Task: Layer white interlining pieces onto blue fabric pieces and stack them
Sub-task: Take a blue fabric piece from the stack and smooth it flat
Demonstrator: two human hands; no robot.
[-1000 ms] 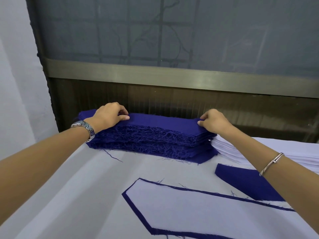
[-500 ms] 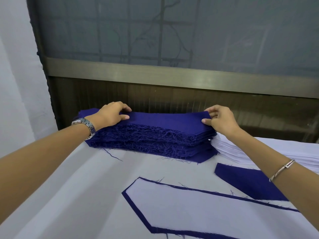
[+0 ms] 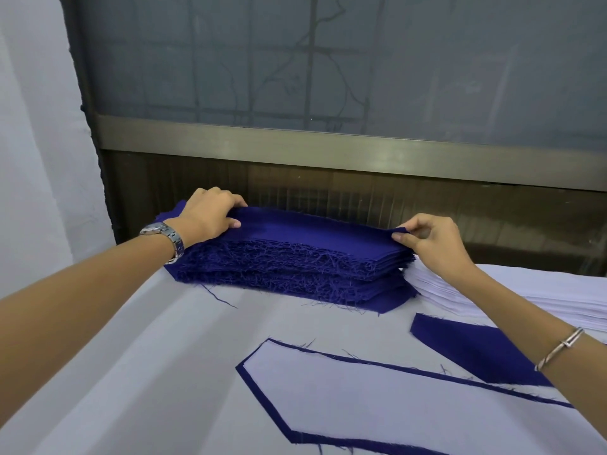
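The blue fabric stack [image 3: 289,267] lay at the far edge of the surface [image 3: 131,372], against the dark wall below a brushed metal window rail [image 3: 328,146]. It was a thick pile of woven, matte, deep-blue pieces. Their cut edges were frayed into a fuzz of loose threads along the near side, and the right end tapered to an angled point. Its long axis ran left to right across the view, with the right end a little nearer the camera.

Both hands were closed on the top blue piece [image 3: 312,228]. The left hand [image 3: 207,215], with a metal wristwatch [image 3: 164,234] on its wrist, gripped the left end with fingers curled over the cloth. The right hand [image 3: 433,241], with a thin bracelet [image 3: 558,353] on its wrist, pinched the raised right corner between thumb and forefinger.

Just beside the blue pile on the right sat the white interlining stack [image 3: 558,297], thin smooth sheets showing fine layered edges. Nearer the camera a single blue piece [image 3: 476,349] lay flat, partly under the right forearm. In front of it lay a layered piece [image 3: 394,405]: smooth white interlining on blue fabric, the blue showing as a narrow frayed border. It was long and band-shaped with a pointed left end, running left to right. The surface was covered in pale, softly creased cloth.
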